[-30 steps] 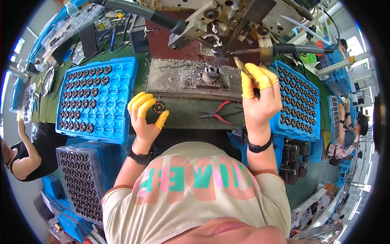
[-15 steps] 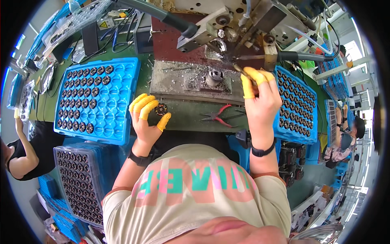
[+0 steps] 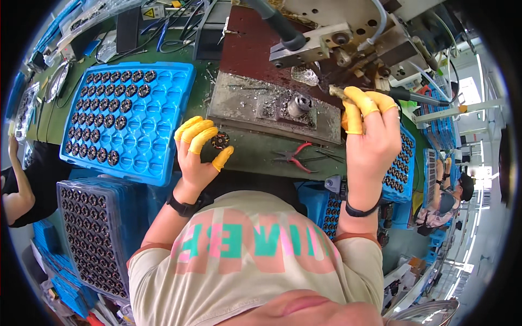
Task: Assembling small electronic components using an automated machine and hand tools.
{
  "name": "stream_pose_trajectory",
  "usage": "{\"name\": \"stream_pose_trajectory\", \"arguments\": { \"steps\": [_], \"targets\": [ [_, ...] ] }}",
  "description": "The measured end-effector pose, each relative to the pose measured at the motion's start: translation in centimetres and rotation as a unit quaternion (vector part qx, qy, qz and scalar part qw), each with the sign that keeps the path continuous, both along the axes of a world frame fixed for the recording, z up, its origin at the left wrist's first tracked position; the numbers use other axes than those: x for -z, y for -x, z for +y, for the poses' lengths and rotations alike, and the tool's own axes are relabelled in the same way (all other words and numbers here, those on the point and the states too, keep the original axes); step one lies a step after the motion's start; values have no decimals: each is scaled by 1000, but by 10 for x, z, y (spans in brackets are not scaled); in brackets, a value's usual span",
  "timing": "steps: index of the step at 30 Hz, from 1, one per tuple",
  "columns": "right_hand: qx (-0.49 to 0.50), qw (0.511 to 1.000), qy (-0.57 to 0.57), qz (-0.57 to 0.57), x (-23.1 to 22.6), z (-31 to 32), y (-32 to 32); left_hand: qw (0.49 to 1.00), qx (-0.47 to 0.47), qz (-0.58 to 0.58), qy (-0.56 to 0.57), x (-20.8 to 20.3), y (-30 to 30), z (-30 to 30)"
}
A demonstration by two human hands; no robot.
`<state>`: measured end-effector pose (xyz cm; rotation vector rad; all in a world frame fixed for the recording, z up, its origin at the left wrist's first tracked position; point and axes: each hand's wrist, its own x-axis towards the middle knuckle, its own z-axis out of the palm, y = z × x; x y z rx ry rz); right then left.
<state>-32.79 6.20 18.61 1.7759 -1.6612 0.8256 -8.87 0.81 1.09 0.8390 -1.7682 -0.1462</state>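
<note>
Two hands [image 3: 375,135] farther apart, one disc [image 3: 220,140]

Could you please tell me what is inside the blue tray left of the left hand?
The tray holds rows of round dark parts, mostly toward its left; blue pockets show at right. The pocket bottoms beneath those parts are covered.

On the green tabletop [image 3: 253,156], a blue plastic tray [image 3: 144,130] bearing rows of round black parts [image 3: 131,89] lies left; another blue plastic tray [image 3: 399,194] lies right, partly behind the right hand [image 3: 375,141]. Between the trays sits a grey rectangular metal base [image 3: 234,103], an upright grey metal cylinder [image 3: 299,105] on it. Red-handled metal pliers [image 3: 296,156] lie nearer the person, right of the left hand [image 3: 198,157]. A stack of blue plastic trays [image 3: 120,209] stands at the person's left.
</note>
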Motion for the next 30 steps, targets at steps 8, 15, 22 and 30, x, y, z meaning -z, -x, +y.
{"name": "stream_pose_trajectory", "arguments": {
  "steps": [8,15,22,30],
  "targets": [
    [2,993,-16,114,-4,-10,-4,1000,7,21,-10,4,-5,-1],
    [-73,986,19,146,2,-21,-22,999,22,20,-9,2,-5,-2],
    [45,995,-49,-78,-4,18,-3,999,20,35,-17,5,-7,-2],
    [40,947,-86,-308,55,29,32,998,31,-25,-57,-5,-3,-3]
  ]
}}
